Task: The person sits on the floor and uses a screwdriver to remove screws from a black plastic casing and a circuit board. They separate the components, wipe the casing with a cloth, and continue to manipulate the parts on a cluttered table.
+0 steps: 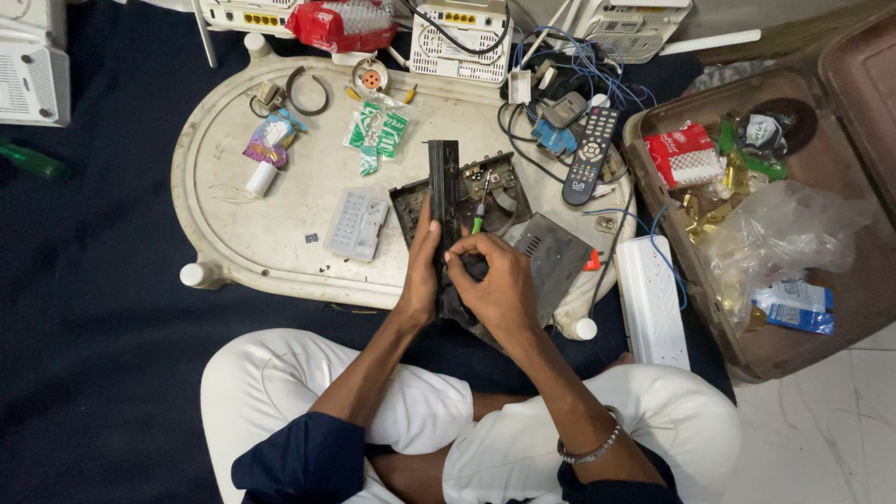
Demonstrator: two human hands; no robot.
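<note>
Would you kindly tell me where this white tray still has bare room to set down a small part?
Bare patches: the white tray left of the grey keypad, below the white roll, and the middle between the green sachets and the black panel. Crowded: the right end by the remote control and cables.

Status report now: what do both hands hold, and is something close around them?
Left hand grips long black panel, upright. Right hand pinches its lower end. Green-tipped screwdriver and open black casing lie directly behind, on white tray.

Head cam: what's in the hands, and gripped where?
Both hold a long black plastic panel upright by its lower end: left hand along its left edge, right hand pinching its lower right side.
</note>
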